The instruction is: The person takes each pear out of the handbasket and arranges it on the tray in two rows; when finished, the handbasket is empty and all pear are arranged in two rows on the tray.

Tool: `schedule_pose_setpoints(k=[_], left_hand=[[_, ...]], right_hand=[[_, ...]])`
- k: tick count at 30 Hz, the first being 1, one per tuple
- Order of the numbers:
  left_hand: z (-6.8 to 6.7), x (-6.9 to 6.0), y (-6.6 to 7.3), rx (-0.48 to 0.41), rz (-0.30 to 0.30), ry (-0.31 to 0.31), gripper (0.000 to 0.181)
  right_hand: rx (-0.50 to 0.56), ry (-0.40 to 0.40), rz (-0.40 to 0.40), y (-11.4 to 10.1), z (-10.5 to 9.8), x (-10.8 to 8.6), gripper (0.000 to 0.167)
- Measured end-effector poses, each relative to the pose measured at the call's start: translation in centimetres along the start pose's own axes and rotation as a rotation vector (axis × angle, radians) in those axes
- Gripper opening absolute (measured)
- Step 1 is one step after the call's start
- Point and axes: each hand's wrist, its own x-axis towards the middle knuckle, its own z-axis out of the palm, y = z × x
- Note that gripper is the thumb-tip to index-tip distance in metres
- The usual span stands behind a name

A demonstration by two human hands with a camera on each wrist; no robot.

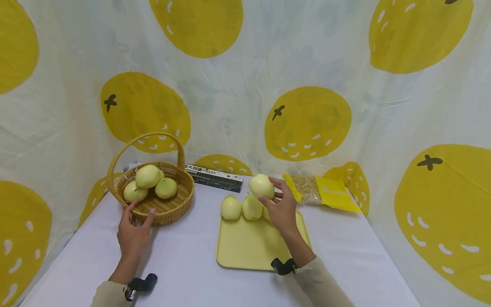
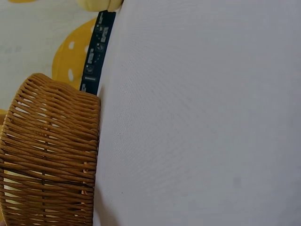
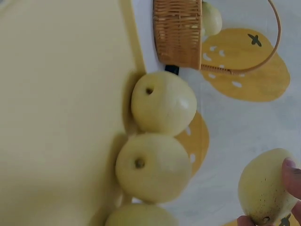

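My right hand (image 1: pixel 283 209) holds a pale yellow pear (image 1: pixel 261 186) between thumb and fingers, above the back edge of a yellow tray (image 1: pixel 245 251). Along that edge sit a left pear (image 1: pixel 231 207), a middle pear (image 1: pixel 252 207) and a third, partly hidden behind my hand. In the right wrist view the held pear (image 3: pixel 263 186) shows small dark specks. At the left, my left hand (image 1: pixel 134 234) is at the front of a wicker basket (image 1: pixel 180 209), thumb and fingers spread by its rim and wall. Several pears (image 1: pixel 148 176) are piled inside.
Behind the basket and tray lies a dark green pasta box (image 1: pixel 215 178). A yellow packet with a clear window (image 1: pixel 337 194) rests at the back right. The white tablecloth (image 1: pixel 184 264) meets a lemon-print curtain (image 1: pixel 230 106) at the back and sides.
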Motion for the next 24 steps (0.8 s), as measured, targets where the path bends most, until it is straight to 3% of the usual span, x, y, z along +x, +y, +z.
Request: schedule_pose_setpoints(k=[8,24], left_hand=[[0.0,0.1,-0.2,-0.013,-0.003,-0.003,0.078],[0.0,0.1,-0.3,-0.014,0.0,-0.008,0.079]], right_hand=[[-0.079,0.03,0.073,1.2,-3.3,-0.4,0.068],[-0.225,0.115,0.2,4.4,-7.5,-1.4,0.068]])
